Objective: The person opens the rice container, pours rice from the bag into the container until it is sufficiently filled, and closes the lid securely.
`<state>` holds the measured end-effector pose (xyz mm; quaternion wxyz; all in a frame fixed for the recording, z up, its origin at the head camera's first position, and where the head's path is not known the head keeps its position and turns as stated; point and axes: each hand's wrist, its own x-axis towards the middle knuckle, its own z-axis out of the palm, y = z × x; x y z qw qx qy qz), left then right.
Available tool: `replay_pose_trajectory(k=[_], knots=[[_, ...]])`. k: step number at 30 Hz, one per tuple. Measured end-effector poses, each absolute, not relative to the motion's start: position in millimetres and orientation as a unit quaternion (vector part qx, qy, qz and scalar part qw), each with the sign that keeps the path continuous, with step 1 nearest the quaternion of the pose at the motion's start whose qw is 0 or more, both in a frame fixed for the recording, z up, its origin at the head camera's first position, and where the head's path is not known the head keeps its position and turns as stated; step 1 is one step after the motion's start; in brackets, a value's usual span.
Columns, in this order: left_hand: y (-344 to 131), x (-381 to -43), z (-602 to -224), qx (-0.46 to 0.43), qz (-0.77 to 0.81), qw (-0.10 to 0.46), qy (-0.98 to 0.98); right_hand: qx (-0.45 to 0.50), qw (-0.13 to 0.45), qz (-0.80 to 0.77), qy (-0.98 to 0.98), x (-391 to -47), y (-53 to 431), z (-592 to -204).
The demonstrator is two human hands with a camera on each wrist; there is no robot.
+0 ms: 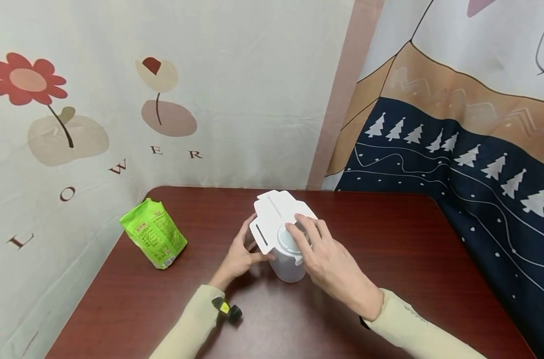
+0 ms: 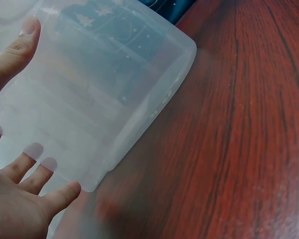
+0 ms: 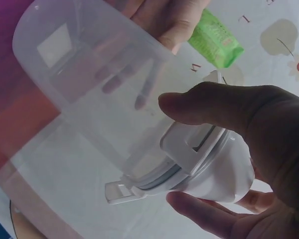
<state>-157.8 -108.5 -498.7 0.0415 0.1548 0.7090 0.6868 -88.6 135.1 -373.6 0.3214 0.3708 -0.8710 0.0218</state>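
Note:
A translucent plastic canister (image 1: 286, 268) with a white lid (image 1: 273, 212) is between both hands over the middle of the table. My left hand (image 1: 237, 260) grips the canister's side, its thumb and fingers spread along the wall (image 2: 89, 94) in the left wrist view. Over the lid's round raised part, my right hand (image 1: 333, 264) has its fingers bent down. In the right wrist view, the right thumb lies at a white flap latch (image 3: 189, 147) while other fingers curl round the far side of the white cap (image 3: 226, 174). No contents show through the canister.
A bright green printed bag (image 1: 157, 237) stands on the left of the dark red wooden table (image 1: 411, 239). Behind the table hangs a pale curtain with flowers (image 1: 254, 99). A navy cloth with white trees (image 1: 406, 154) hangs at the right edge.

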Motion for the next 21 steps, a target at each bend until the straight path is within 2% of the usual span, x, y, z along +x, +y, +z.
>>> replay_pose_trajectory(k=[21], knots=[[-106, -158, -498, 0.154, 0.681, 0.026, 0.715, 0.317, 0.33, -0.012, -0.889, -83, 117, -387]])
